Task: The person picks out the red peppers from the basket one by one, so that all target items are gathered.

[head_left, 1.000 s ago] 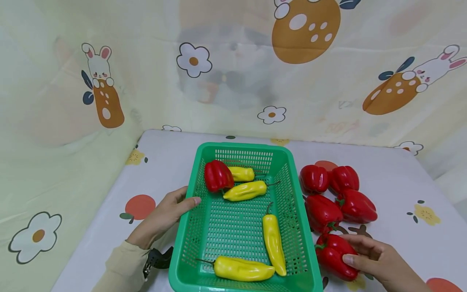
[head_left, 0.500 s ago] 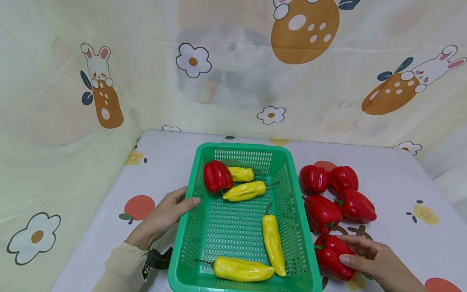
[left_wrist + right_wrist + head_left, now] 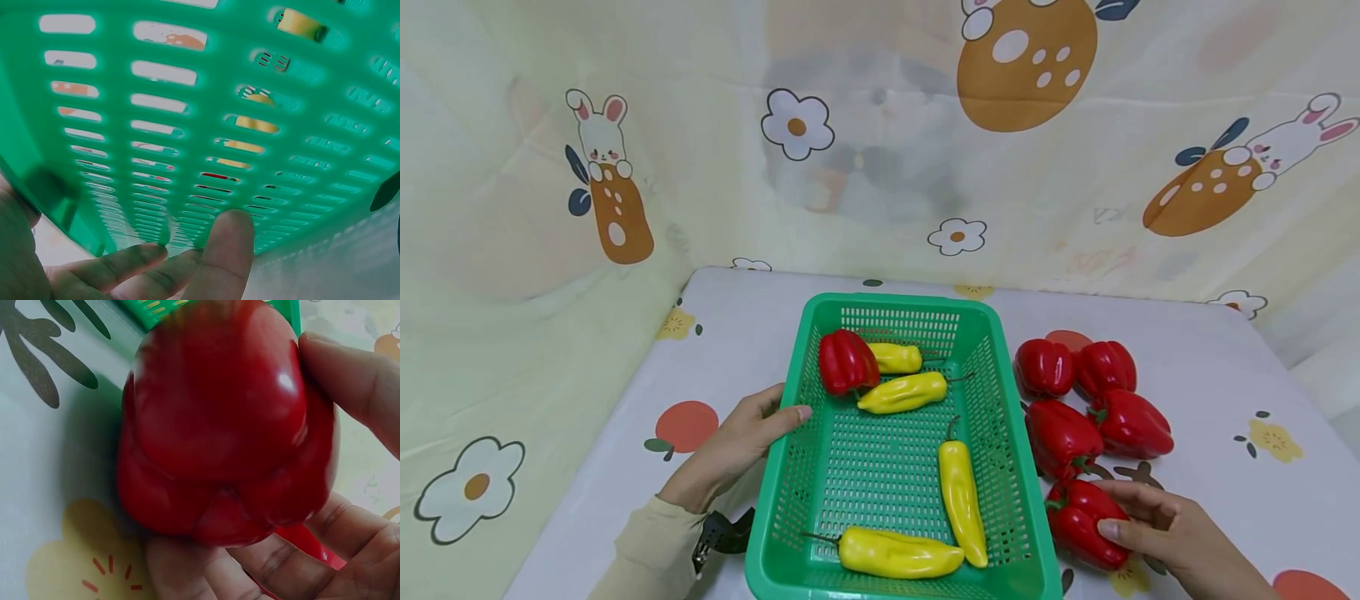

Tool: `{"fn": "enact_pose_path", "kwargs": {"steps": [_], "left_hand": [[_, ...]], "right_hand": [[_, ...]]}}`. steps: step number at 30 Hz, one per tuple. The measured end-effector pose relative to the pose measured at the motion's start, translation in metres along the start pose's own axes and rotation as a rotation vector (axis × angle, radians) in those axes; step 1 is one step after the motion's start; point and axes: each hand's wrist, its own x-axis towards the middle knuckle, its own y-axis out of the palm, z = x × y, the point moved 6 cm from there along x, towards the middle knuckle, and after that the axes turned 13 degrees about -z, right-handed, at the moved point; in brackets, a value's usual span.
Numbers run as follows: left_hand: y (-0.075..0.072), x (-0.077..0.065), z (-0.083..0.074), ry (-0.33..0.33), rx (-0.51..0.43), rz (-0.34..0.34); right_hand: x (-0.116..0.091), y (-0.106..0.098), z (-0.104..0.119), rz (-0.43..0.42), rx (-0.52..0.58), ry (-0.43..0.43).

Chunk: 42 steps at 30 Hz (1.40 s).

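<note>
A green plastic basket [image 3: 897,467] sits in the middle of the table. My left hand [image 3: 748,437] grips its left rim, thumb over the edge; in the left wrist view the fingers [image 3: 228,250] lie against the slotted outer wall. My right hand [image 3: 1172,533] holds a red bell pepper [image 3: 1086,523] just outside the basket's right side, thumb on one side and fingers on the other. Inside the basket are another red bell pepper [image 3: 848,362] at the back left and several long yellow peppers, one lying across the front [image 3: 898,552].
To the right of the basket several more red bell peppers [image 3: 1131,423] lie grouped on the table [image 3: 1217,375], close to its wall. A printed curtain [image 3: 880,125] rises behind the table's far edge and along the left side.
The red bell pepper in my right hand has shifted very slightly, its near end a little farther from me. My left hand and the basket stay in place.
</note>
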Motion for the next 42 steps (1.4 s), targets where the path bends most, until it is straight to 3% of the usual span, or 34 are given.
{"fn": "enact_pose_path", "kwargs": {"steps": [21,42], "left_hand": [[-0.001,-0.001,0.002,0.002,-0.007,-0.003],[0.0,0.0,0.0,0.004,-0.009,-0.007]], "right_hand": [[0.004,-0.002,-0.004,0.022,0.095,0.022],[0.005,-0.01,-0.005,0.082,0.067,0.045]]}}
